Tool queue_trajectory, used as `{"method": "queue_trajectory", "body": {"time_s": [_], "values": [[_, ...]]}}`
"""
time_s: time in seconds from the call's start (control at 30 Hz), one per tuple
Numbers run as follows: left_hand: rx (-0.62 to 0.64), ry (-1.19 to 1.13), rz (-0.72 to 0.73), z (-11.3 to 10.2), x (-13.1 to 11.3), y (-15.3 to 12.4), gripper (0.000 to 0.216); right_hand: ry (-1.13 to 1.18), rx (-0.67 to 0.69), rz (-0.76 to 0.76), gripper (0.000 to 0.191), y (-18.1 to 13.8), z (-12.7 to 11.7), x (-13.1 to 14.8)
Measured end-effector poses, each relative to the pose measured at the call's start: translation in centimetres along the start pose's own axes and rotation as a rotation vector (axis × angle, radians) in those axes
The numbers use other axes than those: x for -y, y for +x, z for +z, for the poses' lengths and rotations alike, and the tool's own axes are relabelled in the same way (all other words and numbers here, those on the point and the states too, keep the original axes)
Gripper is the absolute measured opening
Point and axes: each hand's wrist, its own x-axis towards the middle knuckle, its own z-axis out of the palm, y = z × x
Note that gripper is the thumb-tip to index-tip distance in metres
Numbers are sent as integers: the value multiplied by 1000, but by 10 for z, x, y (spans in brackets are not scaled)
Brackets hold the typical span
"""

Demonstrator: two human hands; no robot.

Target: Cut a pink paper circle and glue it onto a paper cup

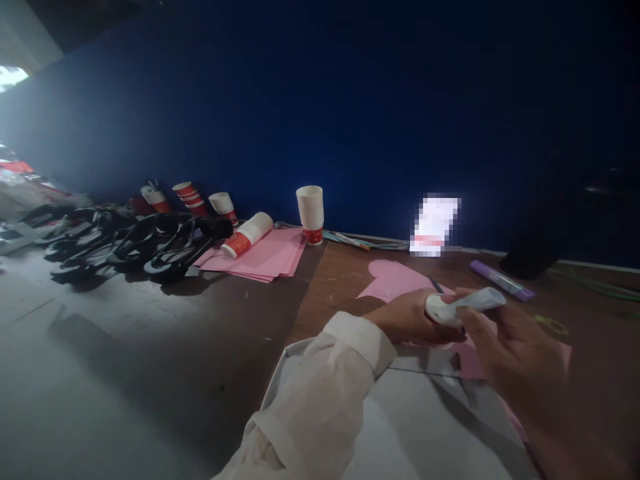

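My left hand (413, 315), in a pale sleeve, is closed around a white round-ended object (442, 310) whose kind is unclear. From the right, my right hand (523, 347) pinches a whitish translucent tube (484, 300), slightly blurred, its near end against the white object. Beneath and behind my hands lie pieces of pink paper (393, 279), one with a rounded, heart-like edge. A dark slim tool, partly hidden, shows just behind my left hand.
Stacked paper cups (311, 217) stand by the blue wall, and another stack (247, 235) lies on pink sheets (280, 253). Several black strapped items (175, 247) sit left. A lit, blurred-out screen (435, 223) leans at the back. A purple-ended marker (503, 280) lies right.
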Motion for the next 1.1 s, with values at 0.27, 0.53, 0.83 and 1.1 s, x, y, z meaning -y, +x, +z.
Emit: {"method": "queue_trajectory", "body": {"time_s": [0.27, 0.53, 0.83, 1.1], "values": [[-59, 237, 143, 0, 10, 12, 23, -71, 77, -39, 41, 9, 9, 1], [-47, 77, -24, 3, 12, 8, 27, -45, -30, -2, 38, 13, 16, -5], [-51, 56, 44, 2, 4, 2, 30, 20, -12, -31, 37, 7, 10, -2], [-72, 104, 31, 2, 7, 6, 29, -7, 62, 30, 45, 9, 10, 6]]}}
